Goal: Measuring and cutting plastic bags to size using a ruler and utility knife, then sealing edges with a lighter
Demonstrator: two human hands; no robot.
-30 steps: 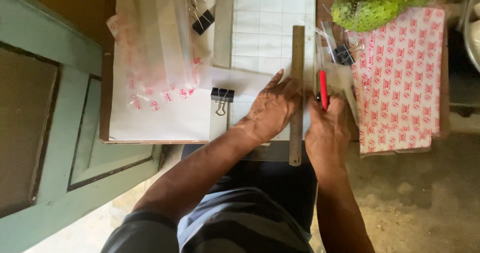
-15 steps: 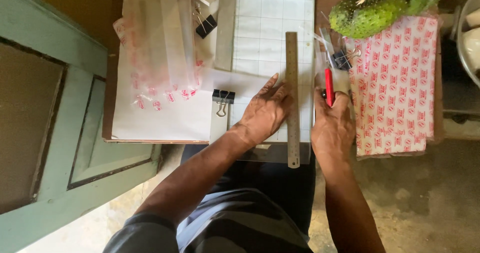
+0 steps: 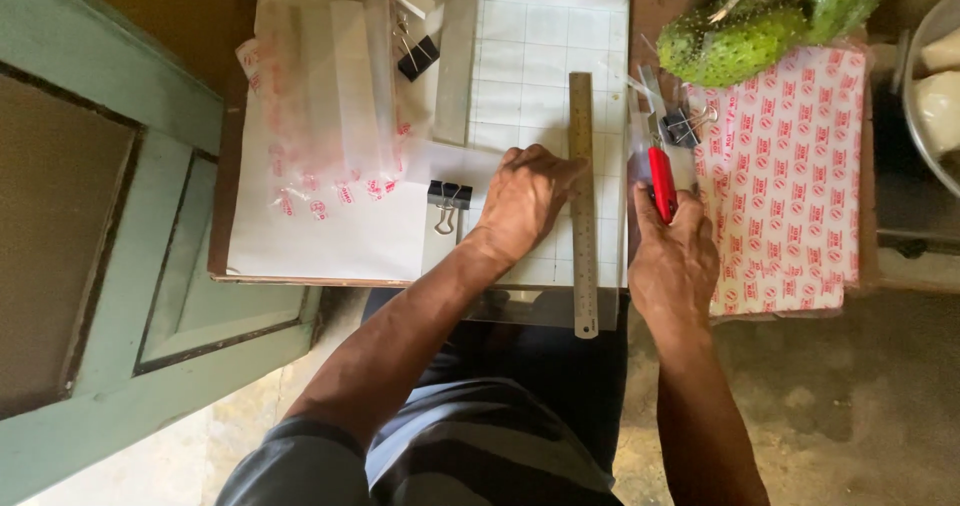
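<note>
My left hand (image 3: 525, 201) rests curled on the white gridded cutting mat (image 3: 530, 56), its fingertips against the left edge of a long metal ruler (image 3: 583, 126) that lies lengthwise on the mat. My right hand (image 3: 675, 261) grips a red utility knife (image 3: 661, 181) just right of the ruler, over a strip of clear plastic at the mat's right edge.
A stack of red-patterned plastic bags (image 3: 790, 166) lies at the right, with spiky green fruits (image 3: 745, 26) behind it. Black binder clips (image 3: 448, 194) and clear bags (image 3: 330, 106) on white paper sit at the left. A green door panel (image 3: 110, 216) flanks the table.
My left hand has curled its fingers from flat to bent beside the ruler. My right hand with the knife shifted slightly right and toward me.
</note>
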